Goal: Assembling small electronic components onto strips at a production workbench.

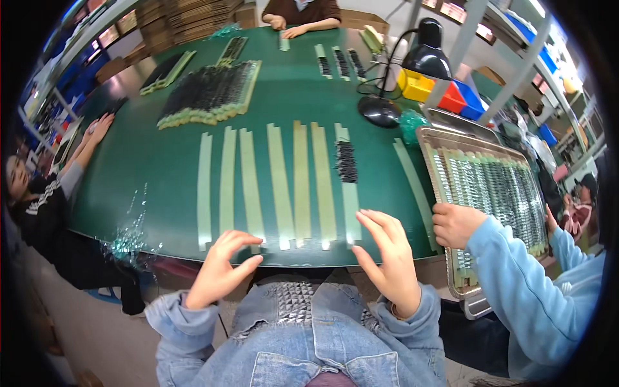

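Note:
My left hand [225, 267] is open at the table's near edge, fingers and thumb apart, by the lower end of a pale green strip [249, 184]. My right hand [391, 258] is open too, near the bottom end of a strip with black parts [346, 161] packed across its upper half. Neither hand holds anything. Several bare, long pale green strips [282, 187] lie side by side between and left of these, pointing away from me. One more strip [416, 190] lies apart at the right, its near end close to a co-worker's hand.
A co-worker's hand [459, 226] at right grips a metal tray [445, 193] of filled strips over the table's edge. Stacked dark-filled strips [209, 93] lie far left. A black desk lamp [380, 111] and coloured bins [445, 93] stand far right. Green plastic wrap [129, 240] lies near left.

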`<state>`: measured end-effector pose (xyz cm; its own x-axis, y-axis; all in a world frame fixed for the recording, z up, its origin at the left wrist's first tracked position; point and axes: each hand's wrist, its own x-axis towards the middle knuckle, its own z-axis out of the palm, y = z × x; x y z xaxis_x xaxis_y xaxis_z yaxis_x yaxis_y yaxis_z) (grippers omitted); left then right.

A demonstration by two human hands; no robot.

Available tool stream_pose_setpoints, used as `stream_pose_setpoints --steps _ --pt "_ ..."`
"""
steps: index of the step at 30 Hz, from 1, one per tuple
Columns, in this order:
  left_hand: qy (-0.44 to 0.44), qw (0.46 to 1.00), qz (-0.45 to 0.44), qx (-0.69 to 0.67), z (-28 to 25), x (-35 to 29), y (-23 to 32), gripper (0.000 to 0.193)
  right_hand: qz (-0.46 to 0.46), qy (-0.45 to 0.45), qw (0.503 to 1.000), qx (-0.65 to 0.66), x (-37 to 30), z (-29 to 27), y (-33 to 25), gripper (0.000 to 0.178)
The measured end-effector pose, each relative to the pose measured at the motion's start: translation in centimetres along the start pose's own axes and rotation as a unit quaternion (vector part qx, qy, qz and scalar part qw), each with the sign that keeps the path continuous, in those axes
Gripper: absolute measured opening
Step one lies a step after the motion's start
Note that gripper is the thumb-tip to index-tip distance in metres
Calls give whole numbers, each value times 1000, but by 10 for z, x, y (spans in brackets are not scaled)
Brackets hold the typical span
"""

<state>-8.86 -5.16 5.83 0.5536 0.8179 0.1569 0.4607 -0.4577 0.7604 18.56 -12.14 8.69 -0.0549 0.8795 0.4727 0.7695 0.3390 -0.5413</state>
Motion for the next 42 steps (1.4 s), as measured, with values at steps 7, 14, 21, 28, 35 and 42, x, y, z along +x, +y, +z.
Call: stream_pose_setpoints --steps 7,14,21,28,35,42 --pt "137 976 -23 169 6 -43 -39 45 -36 -135 988 -61 37 47 1 52" --pt "151 942 -114 276 13 -28 -67 72 35 -202 970 -131 9 116 4 72" --pt "88 973 -30 213 25 -20 -53 66 -33 -258 962 -85 21 132 -18 75" --pt "56 997 29 43 20 -94 -41 44 -29 -335 927 166 -22 89 -28 54" --pt "78 746 -286 -597 44 -101 -63 36 10 -238 971 33 -32 81 -20 59" --pt "-18 521 -339 -783 64 -73 -51 48 -67 -272 960 -18 -26 108 -25 69"
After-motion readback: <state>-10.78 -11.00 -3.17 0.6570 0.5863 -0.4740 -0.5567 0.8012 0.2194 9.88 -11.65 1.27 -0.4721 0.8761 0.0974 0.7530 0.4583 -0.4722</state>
